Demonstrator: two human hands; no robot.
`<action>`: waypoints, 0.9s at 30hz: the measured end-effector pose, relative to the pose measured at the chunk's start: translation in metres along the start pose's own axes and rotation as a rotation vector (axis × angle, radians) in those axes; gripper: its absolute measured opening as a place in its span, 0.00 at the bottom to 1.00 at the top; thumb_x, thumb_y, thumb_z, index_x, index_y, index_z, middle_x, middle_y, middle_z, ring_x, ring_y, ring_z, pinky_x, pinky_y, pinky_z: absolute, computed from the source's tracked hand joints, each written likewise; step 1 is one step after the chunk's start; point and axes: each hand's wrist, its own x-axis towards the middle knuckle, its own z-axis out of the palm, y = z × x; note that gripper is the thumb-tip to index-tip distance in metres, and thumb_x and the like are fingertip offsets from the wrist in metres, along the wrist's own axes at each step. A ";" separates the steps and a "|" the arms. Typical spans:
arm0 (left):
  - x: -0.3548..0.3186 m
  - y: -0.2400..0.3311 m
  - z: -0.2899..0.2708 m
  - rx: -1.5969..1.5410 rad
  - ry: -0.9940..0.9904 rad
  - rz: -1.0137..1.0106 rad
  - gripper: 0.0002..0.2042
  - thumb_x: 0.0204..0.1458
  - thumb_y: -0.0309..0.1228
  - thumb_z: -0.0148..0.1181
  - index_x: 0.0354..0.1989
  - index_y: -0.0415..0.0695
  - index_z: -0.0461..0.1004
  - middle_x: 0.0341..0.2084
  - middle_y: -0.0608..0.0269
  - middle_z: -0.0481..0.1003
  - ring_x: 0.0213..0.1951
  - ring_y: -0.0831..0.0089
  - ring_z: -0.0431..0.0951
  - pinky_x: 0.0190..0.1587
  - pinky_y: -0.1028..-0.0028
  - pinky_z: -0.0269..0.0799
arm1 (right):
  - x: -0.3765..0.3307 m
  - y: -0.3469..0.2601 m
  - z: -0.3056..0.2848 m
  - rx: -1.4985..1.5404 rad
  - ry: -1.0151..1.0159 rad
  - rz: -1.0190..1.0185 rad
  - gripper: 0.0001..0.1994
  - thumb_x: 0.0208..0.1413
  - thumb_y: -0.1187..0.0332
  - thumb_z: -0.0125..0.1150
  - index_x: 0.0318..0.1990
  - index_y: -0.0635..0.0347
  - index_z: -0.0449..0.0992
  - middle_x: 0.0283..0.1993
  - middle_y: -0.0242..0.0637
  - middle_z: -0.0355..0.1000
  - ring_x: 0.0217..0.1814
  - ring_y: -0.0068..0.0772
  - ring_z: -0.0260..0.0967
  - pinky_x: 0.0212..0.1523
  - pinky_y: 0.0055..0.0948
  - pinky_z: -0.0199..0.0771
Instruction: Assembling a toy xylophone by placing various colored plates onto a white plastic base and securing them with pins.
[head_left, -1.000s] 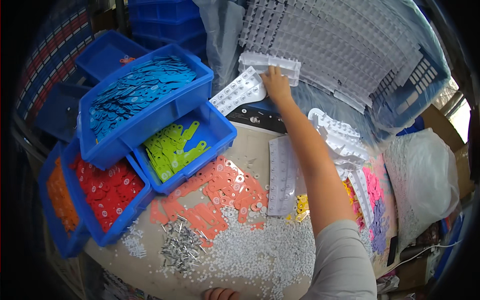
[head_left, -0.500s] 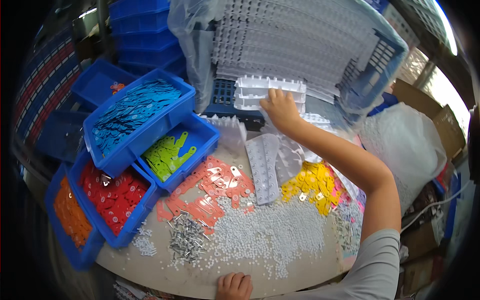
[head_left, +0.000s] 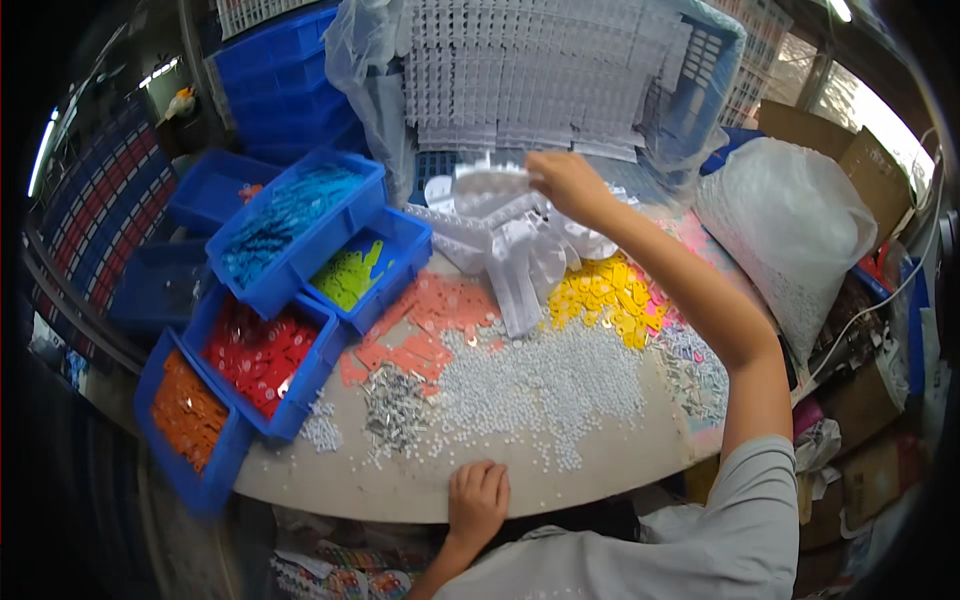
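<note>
Shows a crowded work tabletop (head_left: 350,495) from above. Holds a white moulded plastic strip (head_left: 490,182) by its right end in the right hand (head_left: 570,185), clamped between thumb and fingers, raised over a loose heap of white plastic pieces (head_left: 515,270) at the back of the tabletop, in front of a plastic-lined blue crate (head_left: 700,65). Probably gripped at the end to leave most of its length free. Rests the left hand (head_left: 478,495) on the near edge, with fingers curled and close together, seemingly for support; cannot tell of anything under the palm. Packs more white strips (head_left: 540,80) in tight rows inside the crate, likely to save room. Separates blue tags (head_left: 290,215), lime-green tags (head_left: 350,280), red tags (head_left: 262,345) and orange tags (head_left: 188,410) by colour in overlapping blue bins (head_left: 320,252), perhaps for easy reach. Spreads coral tags (head_left: 440,310) and yellow tags (head_left: 605,295) on the tabletop, near silver pins (head_left: 395,405) and scattered white bead-like pieces (head_left: 540,390). Bears pale marks on some red tags, too small to read; shows no legible brand or label.
</note>
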 end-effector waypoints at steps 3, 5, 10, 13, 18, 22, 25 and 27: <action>0.000 -0.002 -0.006 -0.098 0.099 -0.092 0.08 0.52 0.26 0.62 0.41 0.42 0.77 0.39 0.55 0.76 0.43 0.53 0.74 0.50 0.56 0.67 | -0.030 -0.057 -0.040 0.163 0.136 0.111 0.10 0.59 0.70 0.63 0.45 0.59 0.70 0.37 0.44 0.74 0.40 0.44 0.75 0.39 0.38 0.73; 0.002 0.006 -0.018 -0.250 0.163 -0.248 0.09 0.52 0.23 0.61 0.43 0.40 0.76 0.38 0.53 0.76 0.43 0.51 0.74 0.50 0.59 0.67 | -0.076 -0.107 -0.065 0.421 0.028 0.310 0.11 0.60 0.67 0.63 0.45 0.60 0.69 0.34 0.42 0.75 0.36 0.40 0.75 0.37 0.37 0.73; 0.009 0.023 -0.008 -0.672 0.286 -0.358 0.17 0.59 0.27 0.59 0.55 0.36 0.68 0.40 0.54 0.77 0.45 0.60 0.75 0.53 0.62 0.66 | -0.225 -0.189 -0.033 0.940 -0.162 0.796 0.11 0.59 0.64 0.66 0.38 0.60 0.69 0.23 0.27 0.69 0.26 0.13 0.63 0.26 0.23 0.64; 0.014 0.032 0.005 -0.636 0.148 -0.340 0.25 0.56 0.29 0.63 0.60 0.36 0.63 0.37 0.56 0.76 0.45 0.61 0.74 0.55 0.61 0.63 | -0.275 -0.225 0.000 1.336 -0.157 1.041 0.10 0.59 0.69 0.65 0.37 0.62 0.69 0.25 0.29 0.73 0.27 0.14 0.69 0.26 0.22 0.67; 0.014 0.044 0.022 -0.297 -0.031 -0.416 0.27 0.49 0.28 0.68 0.59 0.38 0.68 0.36 0.60 0.74 0.40 0.65 0.70 0.52 0.63 0.62 | -0.277 -0.233 -0.011 0.774 -0.290 0.880 0.10 0.59 0.65 0.66 0.40 0.63 0.75 0.31 0.38 0.76 0.31 0.31 0.75 0.34 0.31 0.75; 0.020 0.049 0.032 -0.278 -0.037 -0.393 0.24 0.48 0.25 0.66 0.56 0.40 0.71 0.33 0.62 0.70 0.38 0.66 0.68 0.51 0.65 0.62 | -0.297 -0.196 -0.018 0.652 -0.084 0.865 0.10 0.57 0.67 0.65 0.43 0.62 0.79 0.40 0.47 0.76 0.39 0.44 0.76 0.42 0.39 0.76; 0.024 0.048 0.036 -0.300 -0.026 -0.369 0.21 0.48 0.23 0.64 0.54 0.40 0.72 0.32 0.63 0.69 0.38 0.68 0.68 0.50 0.67 0.63 | -0.323 -0.144 -0.032 0.223 0.073 0.857 0.06 0.56 0.72 0.63 0.40 0.61 0.78 0.38 0.46 0.74 0.43 0.50 0.72 0.46 0.43 0.72; 0.031 0.049 0.033 -0.336 -0.022 -0.415 0.21 0.48 0.23 0.63 0.53 0.40 0.73 0.32 0.63 0.69 0.38 0.68 0.67 0.49 0.67 0.64 | -0.341 -0.118 -0.047 0.036 0.086 0.899 0.04 0.54 0.75 0.61 0.37 0.60 0.77 0.36 0.44 0.72 0.44 0.50 0.69 0.46 0.44 0.69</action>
